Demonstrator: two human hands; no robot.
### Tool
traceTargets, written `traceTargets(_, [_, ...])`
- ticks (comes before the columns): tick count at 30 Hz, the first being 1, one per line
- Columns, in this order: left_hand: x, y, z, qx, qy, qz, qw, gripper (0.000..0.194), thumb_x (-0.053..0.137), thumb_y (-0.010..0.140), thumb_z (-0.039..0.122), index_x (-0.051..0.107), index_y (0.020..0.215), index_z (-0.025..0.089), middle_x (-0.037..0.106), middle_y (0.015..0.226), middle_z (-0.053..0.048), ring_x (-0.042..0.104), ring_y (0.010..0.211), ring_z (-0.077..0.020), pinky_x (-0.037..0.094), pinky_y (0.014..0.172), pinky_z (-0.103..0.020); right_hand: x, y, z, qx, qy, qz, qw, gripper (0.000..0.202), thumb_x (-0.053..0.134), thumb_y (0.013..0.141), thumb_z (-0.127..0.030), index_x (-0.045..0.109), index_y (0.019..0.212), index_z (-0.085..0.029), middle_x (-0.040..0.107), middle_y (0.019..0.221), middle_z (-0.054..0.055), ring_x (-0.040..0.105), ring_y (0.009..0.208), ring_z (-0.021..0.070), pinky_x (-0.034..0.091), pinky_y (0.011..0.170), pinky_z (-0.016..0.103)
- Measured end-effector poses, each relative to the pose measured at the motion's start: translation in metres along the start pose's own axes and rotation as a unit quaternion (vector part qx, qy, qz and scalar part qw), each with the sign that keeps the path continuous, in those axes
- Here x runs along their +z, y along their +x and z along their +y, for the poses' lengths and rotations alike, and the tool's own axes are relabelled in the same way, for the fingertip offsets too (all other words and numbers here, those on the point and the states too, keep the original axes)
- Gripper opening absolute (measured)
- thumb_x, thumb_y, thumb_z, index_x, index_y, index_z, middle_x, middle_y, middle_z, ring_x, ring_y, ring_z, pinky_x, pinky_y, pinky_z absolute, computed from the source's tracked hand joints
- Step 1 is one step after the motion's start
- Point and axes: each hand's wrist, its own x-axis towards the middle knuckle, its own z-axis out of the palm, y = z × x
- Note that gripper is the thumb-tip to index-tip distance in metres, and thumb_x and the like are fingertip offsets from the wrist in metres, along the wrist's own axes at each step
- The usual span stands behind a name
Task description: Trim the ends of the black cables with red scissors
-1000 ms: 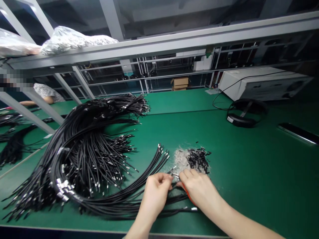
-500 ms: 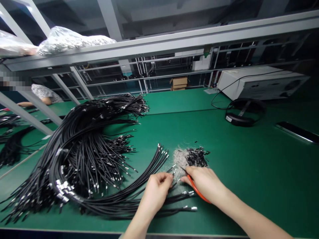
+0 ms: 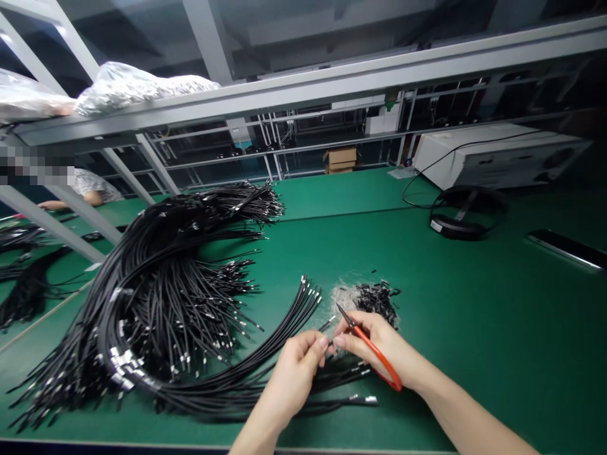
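My left hand (image 3: 298,366) pinches the end of a black cable (image 3: 331,343), the fingers closed around it. My right hand (image 3: 372,344) holds red-handled scissors (image 3: 374,354), whose dark pointed tip sticks out up and left. Its thumb and forefinger meet close to the cable end, near my left fingertips; whether they grip it is hard to see. Several cables (image 3: 303,303) with pale tips curve up just left of my hands. Other cable ends with silvery tips (image 3: 365,400) lie below them. Behind my right hand are cut black bits (image 3: 378,300) and a heap of fine pale strands (image 3: 344,297).
A large bundle of black cables (image 3: 156,253) covers the left of the green table (image 3: 332,246). At the right stand a black ring-shaped headset (image 3: 467,215), a phone (image 3: 564,248) and a white metal box (image 3: 497,158). Beyond the frame at the left a person's arm (image 3: 92,197) shows.
My right hand has moved left to my left fingertips. The scissors have swung more upright and away from the cable end, their tip now beside the pale strands.
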Motion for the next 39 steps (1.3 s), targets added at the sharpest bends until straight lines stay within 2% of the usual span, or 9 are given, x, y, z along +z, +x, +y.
traceTargets(4, [0.002, -0.006, 0.005, 0.017, 0.021, 0.018, 0.999, 0.031, 0.051, 0.089, 0.043, 0.063, 0.083, 0.015, 0.054, 0.064, 0.001, 0.046, 0.058, -0.0109, 0.035, 0.055, -0.022, -0.001, -0.001, -0.004, 0.007, -0.069, 0.027, 0.997, 0.023, 0.060, 0.084, -0.038, 0.061, 0.079, -0.016, 0.064, 0.070, 0.000, 0.057, 0.066, 0.0134, 0.042, 0.063, 0.022])
traceTargets(10, [0.014, -0.016, 0.008, 0.122, 0.225, 0.200, 0.946, 0.019, 0.051, 0.090, 0.032, 0.067, 0.091, 0.022, 0.068, 0.084, -0.002, 0.063, 0.075, -0.0157, 0.043, 0.070, -0.024, 0.005, -0.001, -0.010, 0.025, -0.180, 0.111, 0.977, 0.025, 0.051, 0.089, -0.040, 0.059, 0.079, -0.018, 0.065, 0.065, 0.000, 0.058, 0.056, 0.0137, 0.041, 0.055, 0.022])
traceTargets(14, [0.018, -0.018, 0.003, 0.095, 0.235, 0.225, 0.941, 0.021, 0.052, 0.090, 0.034, 0.069, 0.095, 0.023, 0.072, 0.089, -0.004, 0.067, 0.080, -0.0188, 0.046, 0.072, -0.025, 0.004, -0.007, -0.019, 0.001, -0.360, 0.169, 0.918, 0.023, 0.042, 0.092, -0.025, 0.063, 0.101, -0.020, 0.070, 0.086, 0.005, 0.065, 0.071, 0.0192, 0.043, 0.063, 0.026])
traceTargets(17, [0.019, -0.019, 0.003, 0.076, 0.219, 0.221, 0.947, 0.023, 0.052, 0.089, 0.038, 0.070, 0.094, 0.024, 0.074, 0.088, -0.005, 0.069, 0.080, -0.0205, 0.048, 0.072, -0.025, 0.001, -0.009, -0.025, 0.010, -0.429, 0.180, 0.885, 0.032, 0.042, 0.091, -0.022, 0.059, 0.118, -0.021, 0.068, 0.107, 0.010, 0.066, 0.080, 0.0226, 0.043, 0.066, 0.029])
traceTargets(22, [0.020, -0.021, 0.006, 0.059, 0.168, 0.193, 0.965, 0.025, 0.052, 0.089, 0.038, 0.071, 0.092, 0.023, 0.073, 0.080, -0.004, 0.068, 0.072, -0.0200, 0.050, 0.066, -0.024, 0.005, -0.002, -0.027, 0.017, -0.192, 0.048, 0.980, 0.036, 0.051, 0.089, -0.041, 0.060, 0.114, -0.017, 0.068, 0.081, 0.004, 0.059, 0.061, 0.0149, 0.044, 0.058, 0.024])
traceTargets(25, [0.018, -0.024, 0.005, 0.052, 0.103, 0.165, 0.980, 0.027, 0.051, 0.089, 0.039, 0.071, 0.098, 0.023, 0.074, 0.083, -0.005, 0.068, 0.074, -0.0198, 0.052, 0.068, -0.025, 0.011, 0.000, -0.024, 0.043, -0.046, 0.017, 0.998, 0.033, 0.053, 0.088, -0.046, 0.062, 0.094, -0.015, 0.064, 0.072, 0.002, 0.051, 0.052, 0.0107, 0.040, 0.048, 0.020])
traceTargets(28, [0.019, -0.026, 0.001, 0.044, 0.049, 0.142, 0.988, 0.027, 0.052, 0.089, 0.039, 0.070, 0.099, 0.021, 0.074, 0.087, -0.005, 0.068, 0.076, -0.0197, 0.053, 0.071, -0.025, 0.019, -0.003, -0.019, 0.046, -0.003, 0.037, 0.998, 0.030, 0.052, 0.088, -0.044, 0.059, 0.083, -0.015, 0.063, 0.069, 0.001, 0.051, 0.052, 0.0107, 0.038, 0.047, 0.019])
traceTargets(34, [0.023, -0.028, 0.001, 0.016, -0.008, 0.148, 0.989, 0.023, 0.053, 0.088, 0.040, 0.063, 0.092, 0.019, 0.072, 0.080, -0.004, 0.068, 0.072, -0.0179, 0.052, 0.068, -0.026, 0.034, -0.013, -0.006, -0.043, -0.228, 0.155, 0.960, 0.019, 0.046, 0.093, -0.030, 0.055, 0.080, -0.019, 0.063, 0.071, 0.001, 0.057, 0.060, 0.0136, 0.039, 0.057, 0.023])
traceTargets(39, [0.023, -0.031, 0.006, -0.006, -0.014, 0.149, 0.989, 0.026, 0.053, 0.088, 0.042, 0.062, 0.085, 0.017, 0.072, 0.077, -0.004, 0.066, 0.066, -0.0152, 0.049, 0.060, -0.022, 0.028, -0.016, -0.002, -0.191, -0.380, 0.112, 0.898, 0.019, 0.040, 0.095, -0.024, 0.056, 0.085, -0.019, 0.060, 0.077, 0.003, 0.056, 0.066, 0.0150, 0.036, 0.059, 0.024])
